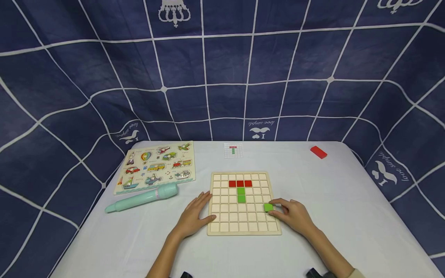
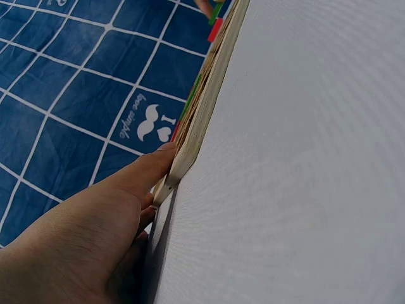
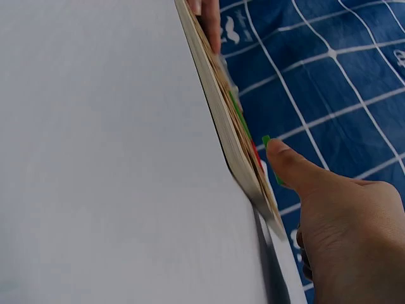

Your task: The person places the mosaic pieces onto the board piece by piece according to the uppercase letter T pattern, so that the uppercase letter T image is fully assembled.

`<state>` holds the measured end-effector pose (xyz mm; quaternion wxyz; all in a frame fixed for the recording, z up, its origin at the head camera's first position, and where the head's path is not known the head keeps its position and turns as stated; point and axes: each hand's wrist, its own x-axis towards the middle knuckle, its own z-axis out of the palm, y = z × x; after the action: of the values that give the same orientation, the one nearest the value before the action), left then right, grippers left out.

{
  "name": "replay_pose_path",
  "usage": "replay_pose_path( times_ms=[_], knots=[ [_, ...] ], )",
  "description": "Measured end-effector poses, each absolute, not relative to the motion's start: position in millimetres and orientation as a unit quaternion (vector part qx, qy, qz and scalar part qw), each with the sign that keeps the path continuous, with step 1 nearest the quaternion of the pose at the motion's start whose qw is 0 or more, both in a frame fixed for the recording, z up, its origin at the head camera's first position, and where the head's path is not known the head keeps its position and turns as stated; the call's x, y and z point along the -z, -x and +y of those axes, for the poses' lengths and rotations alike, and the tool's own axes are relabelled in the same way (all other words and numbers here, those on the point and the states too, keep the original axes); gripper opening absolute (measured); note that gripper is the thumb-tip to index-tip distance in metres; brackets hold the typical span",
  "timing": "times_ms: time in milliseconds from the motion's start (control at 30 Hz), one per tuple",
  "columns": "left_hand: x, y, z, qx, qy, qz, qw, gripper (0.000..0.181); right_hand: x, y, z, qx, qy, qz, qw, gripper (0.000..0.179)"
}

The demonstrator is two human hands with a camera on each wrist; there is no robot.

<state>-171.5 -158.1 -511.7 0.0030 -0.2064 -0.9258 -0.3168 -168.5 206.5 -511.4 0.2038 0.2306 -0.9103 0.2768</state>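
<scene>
A wooden grid board [image 1: 224, 218] lies on the white table, its square cells bordered by a raised rim. Three red tiles [image 1: 240, 183] form a row near its top, and two green tiles [image 1: 241, 194] run down below the middle one. My left hand [image 1: 193, 217] rests along the board's left edge, fingers extended and thumb touching the rim, as the left wrist view shows the thumb [image 2: 152, 168]. With thumb and index finger, my right hand [image 1: 293, 216] pinches a green square tile [image 1: 268, 207] over the board's right side. In the right wrist view that tile [image 3: 266, 140] shows edge-on, above the board.
A small printed card [image 1: 233, 151] with a red and green T pattern lies behind the board. To the left are a vehicle picture puzzle [image 1: 163, 166] and a mint-green stick-shaped object [image 1: 142, 197]. A red block [image 1: 318, 152] lies back right. Blue checked cloth [image 1: 226, 65] surrounds the table.
</scene>
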Motion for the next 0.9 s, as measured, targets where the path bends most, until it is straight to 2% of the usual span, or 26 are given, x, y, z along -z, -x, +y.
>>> replay_pose_path(
  times_ms=[200,433,900],
  knots=[
    [514,172,-159,0.316,0.212,-0.925,0.012,0.075,509,175,171,-0.285,-0.241,-0.909,0.185,0.03],
    [513,172,-160,0.318,0.215,-0.923,0.012,0.075,510,182,142,-0.279,-0.261,-0.904,0.194,0.031],
    [510,170,-159,0.322,0.215,-0.922,0.008,0.074,516,186,130,-0.272,-0.265,-0.907,0.185,0.03]
  ],
)
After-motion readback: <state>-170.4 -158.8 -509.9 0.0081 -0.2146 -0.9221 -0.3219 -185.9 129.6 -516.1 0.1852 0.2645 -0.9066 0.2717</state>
